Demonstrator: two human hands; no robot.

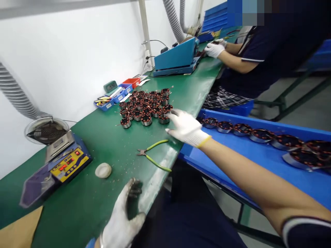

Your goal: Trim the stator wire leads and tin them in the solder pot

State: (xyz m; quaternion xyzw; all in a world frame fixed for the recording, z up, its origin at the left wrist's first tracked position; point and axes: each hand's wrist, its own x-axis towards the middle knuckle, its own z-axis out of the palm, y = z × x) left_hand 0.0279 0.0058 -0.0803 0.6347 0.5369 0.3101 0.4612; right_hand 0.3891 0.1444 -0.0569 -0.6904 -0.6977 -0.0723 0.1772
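Observation:
My right hand (pixel 184 126), in a white glove with a yellow cuff, reaches across the green bench. Its thumb and fingers are apart, and the fingertips are at the near right edge of a cluster of copper-wound motor stators (pixel 146 119). Whether they touch the closest stator (pixel 163 118) I cannot tell. Wire cutters (pixel 142 152) with green handles lie spread on the bench, below that hand. My left hand (pixel 124 217), gloved and dark at the fingertips, is held over the bench's front edge, with thumb and fingers apart and nothing between them.
A blue tray (pixel 214 146) with a row of stators stands at the right. On the left are a soldering station (pixel 68 162), a fan (pixel 49 131) and a round white lid-like piece (pixel 103 170). Small bins (pixel 106 106) line the wall. A co-worker's gloved hands (pixel 215 49) work farther along.

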